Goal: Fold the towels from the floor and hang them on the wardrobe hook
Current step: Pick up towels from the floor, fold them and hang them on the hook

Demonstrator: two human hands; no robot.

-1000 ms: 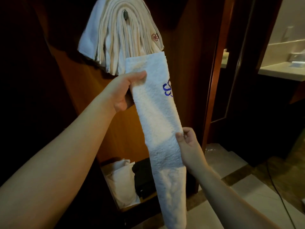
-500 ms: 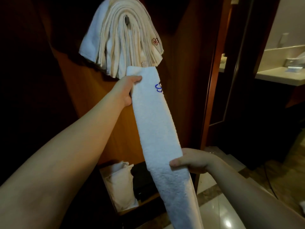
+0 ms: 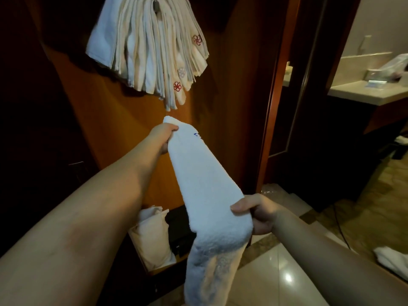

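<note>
A long white towel, folded into a narrow strip with a small blue emblem near its top, stretches between my two hands in front of the wardrobe. My left hand grips its upper end, just below the hanging bundle. My right hand pinches the strip lower down, thumb on top, and the rest of the towel droops over and hangs toward the floor. Several folded cream towels with red flower emblems hang from the wardrobe hook above. Another white towel lies on the floor at the far right.
The wooden wardrobe panel stands directly ahead. A low shelf holds a white bag and a black box. A doorway to the right shows a counter. A black cable runs over the glossy tiled floor.
Both hands have come down and away from the hung bundle. The towel now slopes flatter, and its lower part bends over my right hand, which pinches it with the thumb on top.
</note>
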